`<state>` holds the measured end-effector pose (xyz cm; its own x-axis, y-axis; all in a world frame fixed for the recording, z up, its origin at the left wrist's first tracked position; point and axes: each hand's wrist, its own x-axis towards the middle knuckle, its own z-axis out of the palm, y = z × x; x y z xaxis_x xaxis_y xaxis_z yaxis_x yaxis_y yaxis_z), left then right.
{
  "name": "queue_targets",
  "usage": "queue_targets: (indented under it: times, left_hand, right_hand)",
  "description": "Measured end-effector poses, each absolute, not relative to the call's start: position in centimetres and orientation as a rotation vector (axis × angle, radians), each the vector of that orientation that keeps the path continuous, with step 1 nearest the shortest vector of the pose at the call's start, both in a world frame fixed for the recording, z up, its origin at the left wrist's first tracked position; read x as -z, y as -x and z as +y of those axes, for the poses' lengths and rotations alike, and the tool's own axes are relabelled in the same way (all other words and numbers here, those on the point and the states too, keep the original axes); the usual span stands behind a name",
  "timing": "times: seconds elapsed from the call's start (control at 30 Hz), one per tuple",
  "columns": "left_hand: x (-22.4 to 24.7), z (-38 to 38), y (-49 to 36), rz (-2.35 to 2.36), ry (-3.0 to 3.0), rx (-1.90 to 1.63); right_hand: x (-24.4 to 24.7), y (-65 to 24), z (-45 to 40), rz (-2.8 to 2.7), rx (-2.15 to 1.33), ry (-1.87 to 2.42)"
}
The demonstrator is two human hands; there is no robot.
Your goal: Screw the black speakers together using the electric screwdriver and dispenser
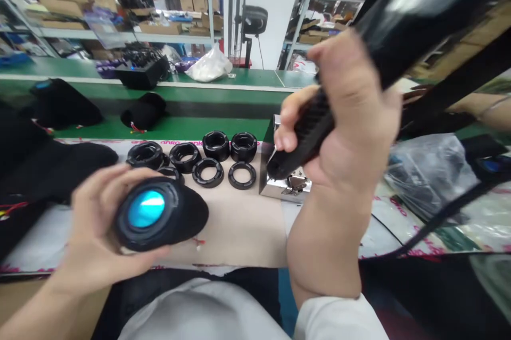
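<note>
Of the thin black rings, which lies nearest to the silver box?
The rightmost thin ring, in front of a tall ring; the other thin ones lie farther left.

Black housing (187, 217), cyan lens (146, 209), black rings (244, 156)

My left hand (91, 228) curls down low, and my right hand (351, 111) is curled too, higher up.

Mostly matt blk, w/ some gloss & bright metal.
Lens unit (175, 212): matt blk shell, glossy blue glass-like face. Handheld tool (411, 31): smooth glossy barrel, ribbed grip, plastic-looking. Rings (244, 155): blk, semi-gloss, plastic or metal, can't tell. Case (275, 189): shiny silver metal. Tan sheet (239, 231): matt, cardboard-like. Bench top (215, 127): smooth grn. Bag (431, 164): clear crinkly plastic. Sleeve (339, 320): wht matt cloth.
</note>
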<state>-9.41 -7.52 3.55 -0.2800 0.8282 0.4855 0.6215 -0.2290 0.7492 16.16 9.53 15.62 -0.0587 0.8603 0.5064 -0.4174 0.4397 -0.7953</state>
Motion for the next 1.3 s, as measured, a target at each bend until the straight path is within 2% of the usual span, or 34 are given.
queue_targets:
  times: [0.1,0.2,0.33,0.5,0.6,0.87,1.1,1.3]
  left_hand:
    - [0.4,-7.0,6.6,1.605,-1.770,-1.552]
    - [2.4,-7.1,6.2,1.524,-1.718,-1.597]
    - [3.6,-6.9,6.8,1.444,-1.632,-1.547]
    - [3.4,-6.8,6.5,1.306,-1.492,-1.563]
    - [2.6,-6.9,6.9,1.264,-1.538,-1.454]
    - [0.9,-6.4,9.2,1.234,-1.663,-1.192]
    - [1.1,-5.3,6.5,1.383,-1.635,-1.372]
    - [-0.4,-5.3,6.6,1.296,-1.605,-1.067]
  right_hand:
    - [-13.5,-16.6,9.3,-1.437,-1.253,0.714]
    - [-10.3,-17.8,8.7,-1.672,-1.324,1.081]
    - [-6.0,-17.1,7.6,-2.005,-1.137,1.564]
    - [-3.3,-13.8,7.3,-2.153,-0.860,1.822]
    - [-2.6,-12.4,7.5,-2.180,-0.792,1.916]
    - [-1.8,-12.6,7.4,-2.062,-0.760,1.880]
    - [-7.0,-16.0,2.5,-1.754,-0.947,1.536]
    - [-9.5,-17.2,-0.8,-1.497,-1.153,1.274]
